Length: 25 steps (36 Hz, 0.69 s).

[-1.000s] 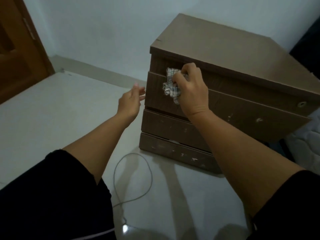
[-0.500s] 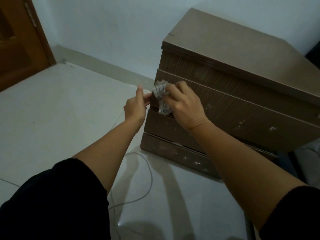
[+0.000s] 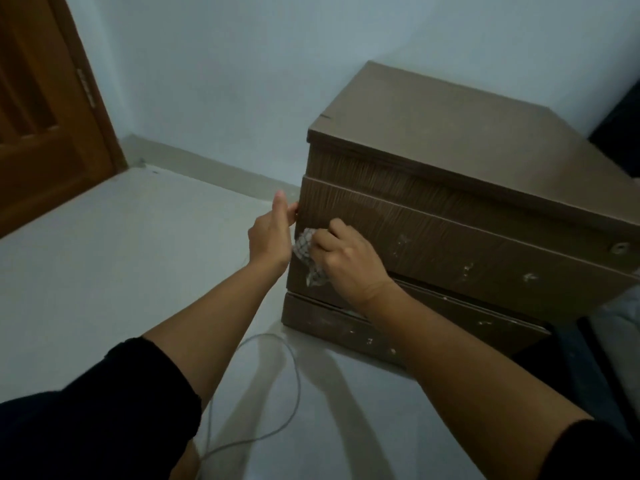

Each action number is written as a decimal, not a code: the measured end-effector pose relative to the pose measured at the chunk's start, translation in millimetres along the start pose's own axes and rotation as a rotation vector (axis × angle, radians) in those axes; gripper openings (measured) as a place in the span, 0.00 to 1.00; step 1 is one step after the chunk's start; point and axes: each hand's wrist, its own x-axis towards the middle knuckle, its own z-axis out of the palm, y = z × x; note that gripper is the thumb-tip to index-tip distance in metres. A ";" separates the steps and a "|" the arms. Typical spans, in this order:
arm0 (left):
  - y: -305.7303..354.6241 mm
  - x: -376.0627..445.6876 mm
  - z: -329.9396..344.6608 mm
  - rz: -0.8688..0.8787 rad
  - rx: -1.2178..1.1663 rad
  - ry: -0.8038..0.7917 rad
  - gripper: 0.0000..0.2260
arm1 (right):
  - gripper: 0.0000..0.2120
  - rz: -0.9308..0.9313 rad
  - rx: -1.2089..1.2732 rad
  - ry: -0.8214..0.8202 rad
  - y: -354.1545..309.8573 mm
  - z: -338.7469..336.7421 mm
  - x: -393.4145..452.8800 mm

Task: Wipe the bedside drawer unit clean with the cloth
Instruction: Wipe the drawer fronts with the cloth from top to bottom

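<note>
A brown wooden bedside drawer unit (image 3: 460, 188) stands on the floor against the wall, its drawer fronts flecked with pale spots. My right hand (image 3: 346, 261) is closed on a crumpled white checked cloth (image 3: 306, 252) and presses it against the lower left of the upper drawer front. My left hand (image 3: 272, 233) rests on the unit's left front corner, thumb against the drawer's edge and fingers around the side. Most of the cloth is hidden under my right hand.
A thin grey cable (image 3: 277, 386) loops on the pale tiled floor in front of the unit. A wooden door (image 3: 41, 126) is at the far left. Dark furniture (image 3: 620, 133) and a pale mattress edge (image 3: 623, 317) sit at the right.
My right hand has slid the cloth down and to the left across the drawer front. My left hand has moved in and now touches the unit's left corner.
</note>
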 end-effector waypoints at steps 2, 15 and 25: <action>7.1 -3.2 8.6 0.006 0.007 0.048 0.27 | 0.10 -0.019 -0.017 0.040 10.5 -15.6 3.0; 15.0 -13.9 37.1 0.060 0.132 0.193 0.20 | 0.03 0.083 -0.065 0.130 41.6 -3.7 -31.9; 22.6 -15.4 24.6 0.387 0.322 0.217 0.16 | 0.11 0.215 -0.025 -0.114 12.3 18.0 -53.3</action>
